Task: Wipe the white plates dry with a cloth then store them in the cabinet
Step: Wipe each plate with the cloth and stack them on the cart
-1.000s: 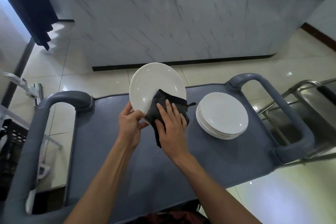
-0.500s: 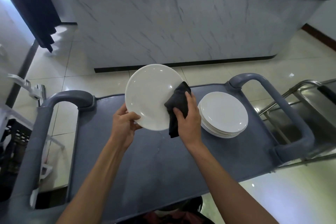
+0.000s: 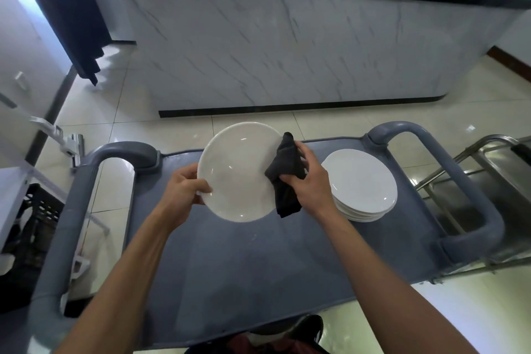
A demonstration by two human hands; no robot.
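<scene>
The dark cloth (image 3: 284, 175), gripped by the right hand (image 3: 311, 181), had been swept to the right rim of the white plate (image 3: 238, 172), held by the left hand (image 3: 184, 190); drying was nearly done.

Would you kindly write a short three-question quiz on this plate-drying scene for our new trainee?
1. True or false: the left hand grips the held plate by its rim.
2. The dark cloth is gripped by: A) the right hand B) the left hand C) neither.
3. Fill in: the stack of plates sits on the grey ____.

Key: 1 true; 2 A; 3 cart.
</scene>
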